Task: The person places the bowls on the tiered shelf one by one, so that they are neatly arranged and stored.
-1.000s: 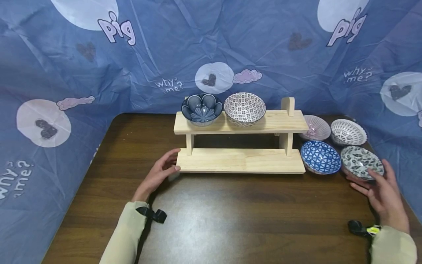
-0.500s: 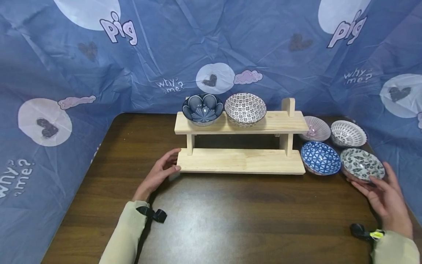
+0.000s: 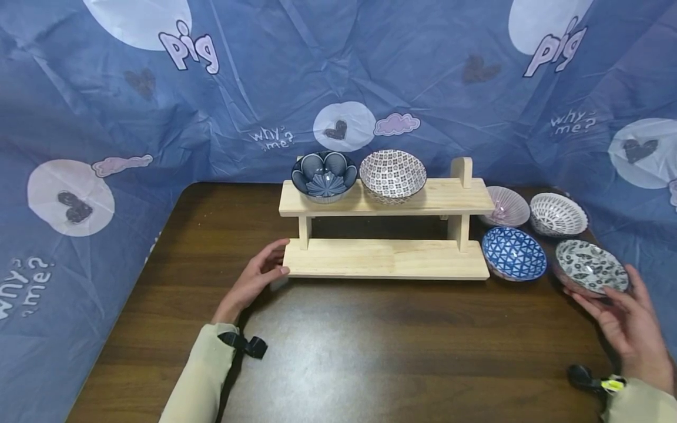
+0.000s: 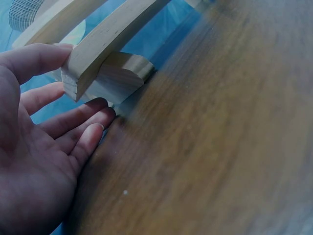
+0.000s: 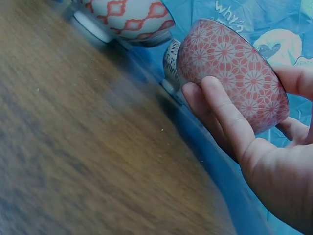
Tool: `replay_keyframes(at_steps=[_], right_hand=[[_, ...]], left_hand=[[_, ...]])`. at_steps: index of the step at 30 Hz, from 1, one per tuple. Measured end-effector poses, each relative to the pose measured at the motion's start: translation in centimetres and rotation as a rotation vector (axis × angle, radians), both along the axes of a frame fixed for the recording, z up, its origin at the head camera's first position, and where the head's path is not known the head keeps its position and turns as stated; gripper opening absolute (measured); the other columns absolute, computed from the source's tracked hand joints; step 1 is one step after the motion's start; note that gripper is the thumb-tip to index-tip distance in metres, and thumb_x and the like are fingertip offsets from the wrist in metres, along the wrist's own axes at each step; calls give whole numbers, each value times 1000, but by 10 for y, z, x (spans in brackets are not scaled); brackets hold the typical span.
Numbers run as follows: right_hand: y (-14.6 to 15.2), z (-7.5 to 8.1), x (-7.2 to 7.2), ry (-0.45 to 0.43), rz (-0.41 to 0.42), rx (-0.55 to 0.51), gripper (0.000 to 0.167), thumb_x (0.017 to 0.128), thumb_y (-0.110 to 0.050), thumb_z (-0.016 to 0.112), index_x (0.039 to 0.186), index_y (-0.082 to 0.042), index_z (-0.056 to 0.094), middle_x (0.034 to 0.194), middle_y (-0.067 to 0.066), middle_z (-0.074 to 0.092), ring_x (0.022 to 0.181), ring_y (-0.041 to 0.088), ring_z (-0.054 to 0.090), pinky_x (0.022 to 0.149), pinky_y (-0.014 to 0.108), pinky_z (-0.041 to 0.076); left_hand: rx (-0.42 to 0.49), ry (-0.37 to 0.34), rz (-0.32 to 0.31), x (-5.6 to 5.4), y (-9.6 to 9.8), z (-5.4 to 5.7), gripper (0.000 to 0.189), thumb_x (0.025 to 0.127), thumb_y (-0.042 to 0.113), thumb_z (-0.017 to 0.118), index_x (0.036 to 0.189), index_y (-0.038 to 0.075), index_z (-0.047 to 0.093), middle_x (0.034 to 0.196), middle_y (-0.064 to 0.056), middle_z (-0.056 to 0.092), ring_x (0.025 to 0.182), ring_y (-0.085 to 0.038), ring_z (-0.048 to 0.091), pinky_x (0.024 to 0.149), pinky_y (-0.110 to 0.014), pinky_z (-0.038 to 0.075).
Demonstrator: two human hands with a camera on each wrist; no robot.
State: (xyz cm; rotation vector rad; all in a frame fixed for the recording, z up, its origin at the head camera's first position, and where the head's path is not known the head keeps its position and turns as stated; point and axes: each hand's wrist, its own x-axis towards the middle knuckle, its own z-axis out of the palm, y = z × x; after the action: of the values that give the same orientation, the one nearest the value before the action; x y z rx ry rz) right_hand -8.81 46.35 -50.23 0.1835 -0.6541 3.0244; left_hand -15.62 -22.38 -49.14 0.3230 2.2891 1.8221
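Observation:
At the right, my right hand (image 3: 629,323) holds a bowl (image 3: 592,268) with a leafy green-and-white inside, its thumb at the rim and fingers beneath. The right wrist view shows this bowl's red flower-patterned outside (image 5: 234,73), tilted and raised off the table. My left hand (image 3: 256,279) grips the left end of the lower board of a two-tier wooden stand (image 3: 386,258); in the left wrist view, thumb and forefinger touch the board's end (image 4: 78,73). On the upper board sit a dark blue bowl (image 3: 324,179) and a brown-and-white patterned bowl (image 3: 393,174).
Right of the stand, a blue triangle-patterned bowl (image 3: 514,254), a pinkish striped bowl (image 3: 508,205) and a black-and-white bowl (image 3: 558,214) stand close together. Blue printed cloth (image 3: 444,88) hangs behind the brown table (image 3: 402,341).
My right hand has moved right and slightly nearer me with the leafy bowl, opening a gap from the blue bowl. My left hand and the stand have stayed put.

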Motion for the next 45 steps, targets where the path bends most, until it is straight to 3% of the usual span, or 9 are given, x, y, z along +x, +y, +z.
replay_keyframes(at_steps=[12, 24, 33, 41, 45], right_hand=[[0, 14, 2, 16, 7, -6, 63, 99, 15, 14, 146, -23, 33, 134, 15, 47, 105, 60, 63, 83, 67, 52], [-12, 40, -3, 34, 0, 13, 61, 100, 13, 13, 147, -22, 34, 134, 15, 46, 104, 61, 63, 80, 68, 52], [-27, 63, -10, 107, 42, 9, 58, 99, 13, 10, 146, -12, 33, 134, 25, 45, 103, 65, 60, 82, 70, 50], [-39, 79, -14, 105, 59, 27, 60, 99, 13, 11, 148, -16, 30, 135, 24, 43, 104, 66, 59, 83, 70, 50], [-43, 87, -17, 77, 56, 53, 63, 100, 13, 13, 150, -21, 31, 137, 18, 43, 106, 64, 60, 82, 69, 51]], left_hand=[[-1, 4, 6, 1, 0, -2, 62, 95, 6, 62, 151, 6, 38, 141, -30, 51, 116, -7, 53, 93, -17, 44], [2, 5, 8, 1, 0, -1, 62, 94, 6, 62, 151, 5, 38, 141, -30, 51, 115, -7, 53, 93, -17, 44], [10, 7, 9, 1, 0, -2, 62, 94, 5, 62, 151, 5, 38, 141, -30, 51, 114, -3, 54, 94, -16, 44], [16, 12, 5, 1, 1, 1, 62, 94, 5, 62, 151, 4, 38, 140, -31, 51, 113, -1, 55, 94, -16, 44], [19, 9, 1, 1, 1, 1, 61, 95, 5, 62, 151, 5, 38, 141, -31, 51, 113, -1, 55, 94, -16, 44]])
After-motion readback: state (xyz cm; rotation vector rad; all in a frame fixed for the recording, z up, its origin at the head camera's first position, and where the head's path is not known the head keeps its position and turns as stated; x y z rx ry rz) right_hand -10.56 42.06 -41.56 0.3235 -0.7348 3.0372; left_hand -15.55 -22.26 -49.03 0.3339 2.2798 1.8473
